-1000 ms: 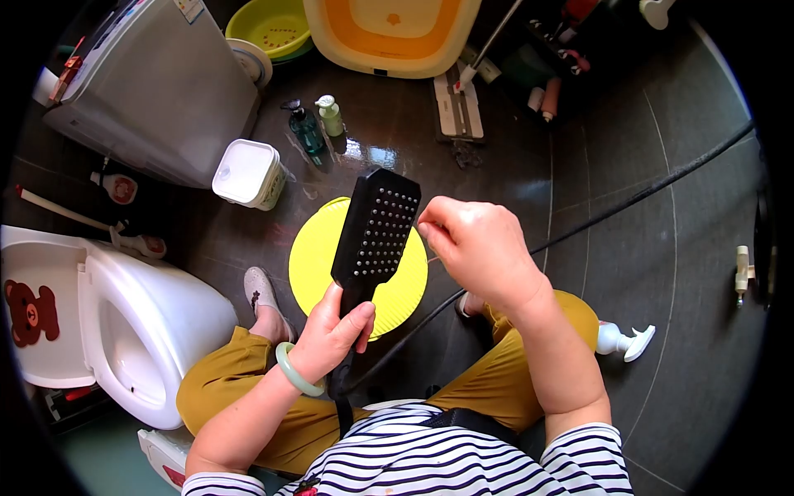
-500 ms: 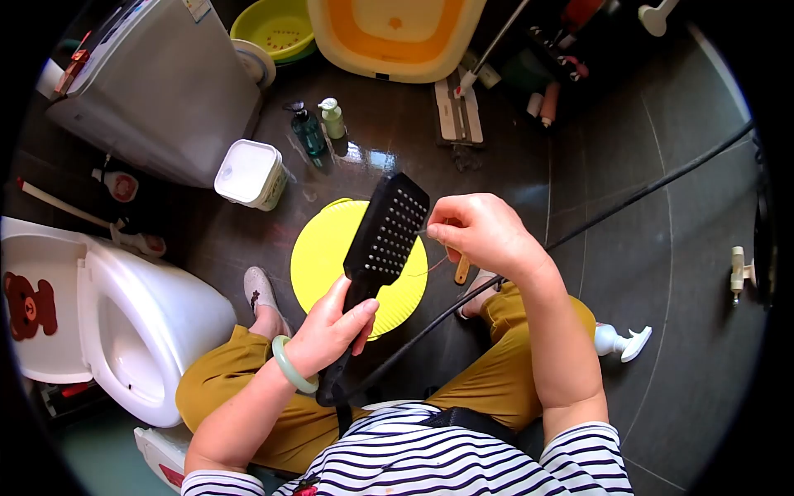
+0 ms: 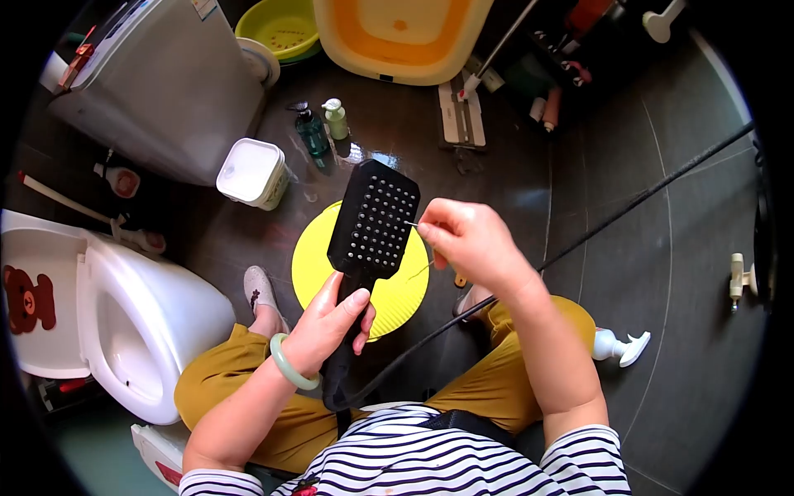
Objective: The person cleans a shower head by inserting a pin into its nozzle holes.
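My left hand (image 3: 332,324) wraps round the handle of a black shower head (image 3: 382,198), its studded nozzle face turned up towards me. A black hose (image 3: 463,322) runs from the handle's lower end off to the upper right. The fingertips of my right hand (image 3: 463,236) pinch a thin metal needle (image 3: 412,223), whose tip points at the right edge of the nozzle face. Whether the tip is inside a nozzle is too small to tell. A thin thread-like strand hangs below that hand. Under the shower head lies a round yellow ribbed object (image 3: 318,264), partly covered.
A white lidded tub (image 3: 251,171) and two pump bottles (image 3: 311,132) stand ahead on the wet floor. Left is a toilet (image 3: 157,331); a flat mop (image 3: 461,116) and an orange-white basin (image 3: 401,41) are farther off. A spray bottle (image 3: 614,345) lies right of my knee.
The shower head has turned more upright, with its nozzle face more towards me. My right hand has shifted slightly down and left, and the needle now shows at the face's edge.
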Action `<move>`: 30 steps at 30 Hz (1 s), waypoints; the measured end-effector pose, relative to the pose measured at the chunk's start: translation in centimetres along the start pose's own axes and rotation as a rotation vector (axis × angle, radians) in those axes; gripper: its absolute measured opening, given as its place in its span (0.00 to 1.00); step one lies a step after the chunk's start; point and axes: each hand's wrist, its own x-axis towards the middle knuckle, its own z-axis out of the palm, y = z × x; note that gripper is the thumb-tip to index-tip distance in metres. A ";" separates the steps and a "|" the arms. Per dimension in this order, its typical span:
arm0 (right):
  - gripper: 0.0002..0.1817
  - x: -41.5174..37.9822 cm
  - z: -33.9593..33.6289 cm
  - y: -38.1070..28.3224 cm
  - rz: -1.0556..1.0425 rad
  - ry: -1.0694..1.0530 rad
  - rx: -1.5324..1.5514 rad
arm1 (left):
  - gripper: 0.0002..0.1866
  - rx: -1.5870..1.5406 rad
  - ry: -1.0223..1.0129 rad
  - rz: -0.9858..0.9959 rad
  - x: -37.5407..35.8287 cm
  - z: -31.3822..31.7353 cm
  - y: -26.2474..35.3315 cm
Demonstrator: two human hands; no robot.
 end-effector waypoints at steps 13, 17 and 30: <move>0.08 -0.4 -0.2 -0.3 -0.139 0.096 -0.179 | 0.16 0.012 0.080 0.003 -0.2 0.4 0.1; 0.07 -1.2 -0.9 -0.5 -0.202 0.172 -0.106 | 0.15 -0.151 0.214 -0.083 0.1 -0.3 0.3; 0.07 -1.8 -0.5 -1.1 -0.208 0.166 0.087 | 0.23 -0.374 -0.183 -0.044 -0.6 -1.1 -0.3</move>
